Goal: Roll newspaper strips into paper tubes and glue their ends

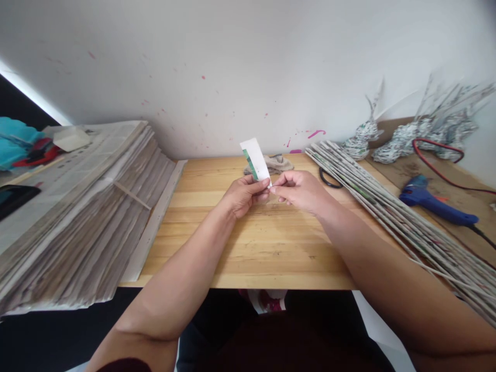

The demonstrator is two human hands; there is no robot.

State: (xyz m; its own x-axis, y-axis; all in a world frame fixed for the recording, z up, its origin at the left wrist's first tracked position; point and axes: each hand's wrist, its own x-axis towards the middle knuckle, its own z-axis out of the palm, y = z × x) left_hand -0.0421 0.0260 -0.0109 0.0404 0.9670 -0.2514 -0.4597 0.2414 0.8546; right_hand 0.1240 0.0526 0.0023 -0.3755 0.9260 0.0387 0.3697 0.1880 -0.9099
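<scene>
A narrow white paper strip (256, 159) with a green patch along its left edge stands tilted above the middle of the wooden table (271, 248). Its lower end is pinched between the thumb and fingers of my left hand (247, 196). My right hand (297, 191) meets it from the right, its thumb and forefinger pressed together at the strip's bottom corner. The fingertips of both hands nearly touch. Behind them lies a crumpled greyish cloth (279, 164), partly hidden by the strip and my hands.
At left stands a tall newspaper stack (104, 206), with a black phone (17, 199) on it. Rolled paper sticks (380, 212) lie at right, beside black scissor handles (329, 177). Farther right are a blue glue gun (437, 204) and woven paper figures (403, 138) on cardboard.
</scene>
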